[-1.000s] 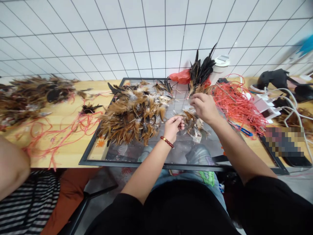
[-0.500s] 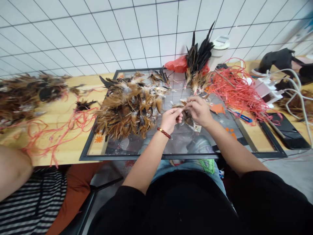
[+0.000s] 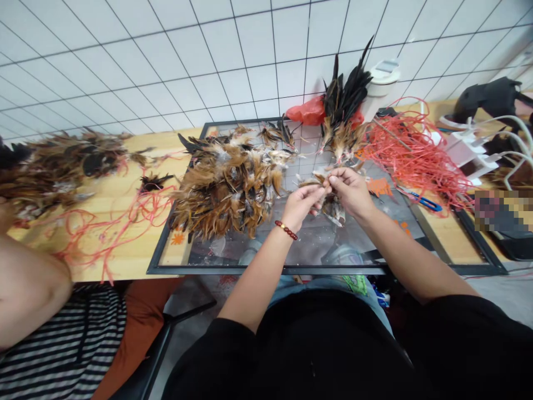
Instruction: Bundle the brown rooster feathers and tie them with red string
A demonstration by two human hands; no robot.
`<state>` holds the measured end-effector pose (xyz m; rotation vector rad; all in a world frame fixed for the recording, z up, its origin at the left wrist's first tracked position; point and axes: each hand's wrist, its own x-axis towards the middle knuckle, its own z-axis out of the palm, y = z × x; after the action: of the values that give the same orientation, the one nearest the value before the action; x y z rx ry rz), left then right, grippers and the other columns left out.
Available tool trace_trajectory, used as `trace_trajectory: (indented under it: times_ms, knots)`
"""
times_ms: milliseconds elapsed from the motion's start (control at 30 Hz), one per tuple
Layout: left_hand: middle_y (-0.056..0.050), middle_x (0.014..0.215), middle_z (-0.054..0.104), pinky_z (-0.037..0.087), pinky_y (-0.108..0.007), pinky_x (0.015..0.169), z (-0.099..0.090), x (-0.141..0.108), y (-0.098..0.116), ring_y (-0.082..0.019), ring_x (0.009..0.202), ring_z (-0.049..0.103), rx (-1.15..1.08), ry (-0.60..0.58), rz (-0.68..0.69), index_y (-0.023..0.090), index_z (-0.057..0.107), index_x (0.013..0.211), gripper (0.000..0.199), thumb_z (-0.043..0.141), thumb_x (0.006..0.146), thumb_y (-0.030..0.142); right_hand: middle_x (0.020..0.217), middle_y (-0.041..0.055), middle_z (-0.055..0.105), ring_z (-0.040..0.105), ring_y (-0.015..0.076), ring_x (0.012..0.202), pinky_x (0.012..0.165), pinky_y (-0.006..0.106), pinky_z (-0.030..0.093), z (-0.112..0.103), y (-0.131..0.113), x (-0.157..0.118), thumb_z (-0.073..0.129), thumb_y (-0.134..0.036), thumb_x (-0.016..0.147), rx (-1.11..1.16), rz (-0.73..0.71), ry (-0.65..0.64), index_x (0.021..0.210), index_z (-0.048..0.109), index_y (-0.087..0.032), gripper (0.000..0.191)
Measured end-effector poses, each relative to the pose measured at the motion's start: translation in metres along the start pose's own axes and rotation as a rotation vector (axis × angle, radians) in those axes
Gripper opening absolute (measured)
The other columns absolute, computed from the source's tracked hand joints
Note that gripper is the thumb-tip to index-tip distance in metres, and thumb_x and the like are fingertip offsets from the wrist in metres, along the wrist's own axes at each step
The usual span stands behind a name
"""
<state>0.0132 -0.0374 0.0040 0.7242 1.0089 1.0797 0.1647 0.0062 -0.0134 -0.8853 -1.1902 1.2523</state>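
Observation:
My left hand [image 3: 306, 204], with a red bead bracelet at the wrist, has its fingers pinched together over the glass panel. A small brown feather bunch [image 3: 312, 182] pokes out by its fingertips. Touching it from the right, my right hand [image 3: 350, 190] is closed too, and what it pinches is too small to name. Beneath the hands lie more loose feathers [image 3: 333, 210]. A large pile of brown feathers [image 3: 233, 186] covers the panel to the left. Behind the hands, long black feathers [image 3: 345, 94] stand in a bundle by a red bag [image 3: 307, 111].
Red plastic string [image 3: 416, 155] is heaped at the right, beside a blue cutter [image 3: 427, 203] and white chargers [image 3: 464, 153]. A white container [image 3: 378, 86] stands by the wall. At the left, a person's arm [image 3: 33, 289] is near more feathers [image 3: 62, 166] and red strands.
The view has shifted slightly, so the scene sits further right. My hands remain together, the fingertips now closer, and the brown feather bunch shows more clearly at them.

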Motion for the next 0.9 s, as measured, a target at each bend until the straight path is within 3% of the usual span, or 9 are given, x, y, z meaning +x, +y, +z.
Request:
trace_trajectory:
  times_ms: [100,200,400,467,533,733,900]
  knots:
    - [-0.002,0.075,0.074,0.037,-0.019,0.045,0.000,-0.001,-0.002,-0.004,0.048,0.054,0.118,-0.093,-0.058,0.011,0.075,0.084,0.014,0.083,0.079,0.021,0.074,-0.0015,0.068,0.058,0.0116,0.058,0.059,0.028,0.051,0.000,-0.001,-0.002,0.085,-0.060,0.071,-0.074,-0.030,0.024,0.085,0.060,-0.024,0.045]
    - [-0.001,0.066,0.070,0.036,-0.019,0.045,0.000,-0.002,-0.004,-0.003,0.045,0.051,0.124,-0.077,-0.073,0.010,0.073,0.078,0.012,0.075,0.087,0.019,0.075,-0.0013,0.067,0.056,0.0117,0.059,0.060,0.028,0.050,-0.002,-0.003,-0.001,0.083,-0.061,0.072,-0.139,-0.053,0.047,0.086,0.059,-0.025,0.046]
    - [0.000,0.069,0.066,0.037,-0.019,0.049,0.002,-0.004,0.004,-0.005,0.050,0.054,-0.078,-0.021,-0.101,0.011,0.072,0.083,0.017,0.063,0.095,0.020,0.076,-0.0011,0.063,0.053,0.0126,0.060,0.060,0.029,0.047,-0.016,-0.006,0.008,0.077,-0.062,0.076,-0.230,-0.157,0.210,0.087,0.059,-0.025,0.042]
    - [-0.001,0.073,0.067,0.039,-0.020,0.051,0.003,-0.004,0.007,-0.005,0.054,0.055,-0.169,-0.011,-0.121,0.012,0.072,0.087,0.014,0.062,0.094,0.018,0.074,-0.0010,0.062,0.052,0.0122,0.060,0.060,0.029,0.045,-0.025,-0.011,0.009,0.077,-0.058,0.078,-0.305,-0.191,0.210,0.084,0.061,-0.024,0.038]
    - [0.000,0.073,0.065,0.038,-0.020,0.053,0.002,-0.003,0.008,-0.005,0.056,0.055,-0.234,0.018,-0.106,0.012,0.073,0.090,0.010,0.064,0.092,0.015,0.070,-0.0011,0.062,0.051,0.0118,0.060,0.060,0.029,0.043,-0.034,-0.019,0.008,0.079,-0.055,0.076,-0.411,-0.180,0.080,0.080,0.065,-0.022,0.036]
    - [0.003,0.064,0.063,0.038,-0.020,0.056,0.001,0.001,0.007,-0.004,0.055,0.050,-0.287,0.159,0.012,0.012,0.073,0.084,0.007,0.072,0.082,0.005,0.061,-0.0014,0.067,0.055,0.0114,0.054,0.054,0.027,0.039,-0.042,-0.037,-0.006,0.084,-0.050,0.070,-0.783,0.098,-0.615,0.072,0.075,-0.021,0.031]
    - [0.003,0.063,0.065,0.042,-0.019,0.057,0.003,-0.001,0.010,-0.005,0.054,0.058,-0.274,0.175,-0.031,0.012,0.068,0.083,0.012,0.073,0.080,0.003,0.059,-0.0039,0.066,0.053,0.0107,0.053,0.053,0.027,0.035,-0.028,-0.035,-0.017,0.075,-0.022,0.069,-1.138,0.058,-0.819,0.065,0.072,-0.023,0.005]
